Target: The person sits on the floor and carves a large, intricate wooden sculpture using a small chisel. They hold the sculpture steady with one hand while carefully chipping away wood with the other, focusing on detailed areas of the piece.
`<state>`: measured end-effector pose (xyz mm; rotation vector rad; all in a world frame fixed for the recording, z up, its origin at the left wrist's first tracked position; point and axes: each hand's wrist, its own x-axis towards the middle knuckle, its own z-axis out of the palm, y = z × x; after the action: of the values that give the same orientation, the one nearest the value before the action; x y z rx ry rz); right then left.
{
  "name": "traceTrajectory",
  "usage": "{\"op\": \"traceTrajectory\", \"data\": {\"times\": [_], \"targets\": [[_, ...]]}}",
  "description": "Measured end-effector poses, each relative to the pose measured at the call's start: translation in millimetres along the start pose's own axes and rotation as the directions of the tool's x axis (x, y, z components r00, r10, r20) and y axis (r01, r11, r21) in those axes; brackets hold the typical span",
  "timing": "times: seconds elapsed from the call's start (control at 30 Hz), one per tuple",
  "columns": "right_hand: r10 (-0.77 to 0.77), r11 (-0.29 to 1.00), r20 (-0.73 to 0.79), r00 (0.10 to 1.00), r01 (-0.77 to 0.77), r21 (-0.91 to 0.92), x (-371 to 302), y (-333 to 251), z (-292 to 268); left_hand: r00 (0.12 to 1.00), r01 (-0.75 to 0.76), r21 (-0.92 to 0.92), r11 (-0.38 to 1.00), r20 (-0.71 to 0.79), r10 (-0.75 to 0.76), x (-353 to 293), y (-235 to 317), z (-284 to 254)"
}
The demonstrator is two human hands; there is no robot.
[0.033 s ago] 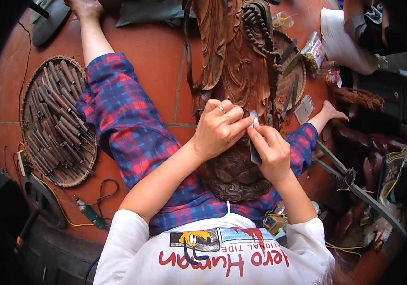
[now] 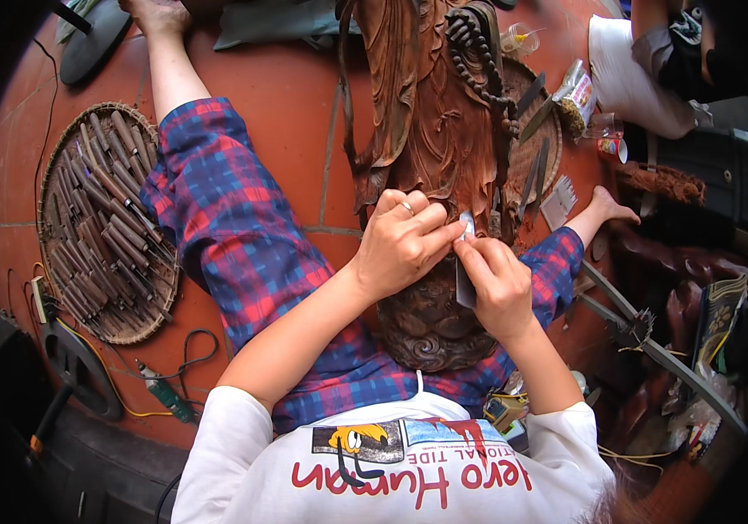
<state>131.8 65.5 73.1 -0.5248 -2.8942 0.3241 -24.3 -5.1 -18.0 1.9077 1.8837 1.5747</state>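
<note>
A dark brown carved wooden statue (image 2: 430,148) with draped folds lies between my legs, its rounded, scroll-carved base (image 2: 435,327) close to my lap. Over its lower part my two hands meet. My left hand (image 2: 402,244), with a ring on one finger, has its fingers curled and pinches the upper end of a thin, flat grey strip (image 2: 465,286). From the other side, my right hand (image 2: 498,284) grips the same strip between thumb and fingers. Whether it is a scraper blade or abrasive sheet I cannot tell. Its contact with the wood is partly hidden by my fingers.
At left, a round woven tray (image 2: 51,262) holds many wooden-handled carving tools. A green rotary tool (image 2: 164,391) with a cord lies below it. Right of the statue are another woven tray (image 2: 553,131), knives and a brush (image 2: 559,203). Another person's leg (image 2: 627,74) shows at upper right.
Both hands have shifted slightly toward me along the statue, with the strip between them. The strip's lower end has swung a little to the left.
</note>
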Motion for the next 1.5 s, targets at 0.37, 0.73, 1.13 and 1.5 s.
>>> {"op": "traceTrajectory", "data": {"times": [0.37, 0.73, 1.13, 1.5], "targets": [[0.009, 0.995, -0.028, 1.0, -0.012, -0.102, -3.5, -10.2, 2.0, 0.998, 0.039, -0.049, 0.998, 0.048, -0.036, -0.3, 8.1, -5.8], [0.138, 0.99, -0.136, 0.981, -0.136, 0.026, 1.3, -10.8, 2.5, 0.999, 0.036, -0.019, 0.999, 0.005, -0.036, 10.8, 1.5, -7.7], [0.316, 0.949, -0.288, 0.904, -0.308, 0.075, -4.0, -26.9, 23.0, 1.0, -0.023, -0.001, 1.0, -0.021, 0.023, 5.7, -2.9, -2.1], [0.248, 0.967, -0.223, 0.943, -0.255, 0.002, -5.3, -23.8, 15.4, 0.998, -0.051, -0.026, 0.998, -0.033, 0.05, 7.2, -0.9, -1.2]]}}
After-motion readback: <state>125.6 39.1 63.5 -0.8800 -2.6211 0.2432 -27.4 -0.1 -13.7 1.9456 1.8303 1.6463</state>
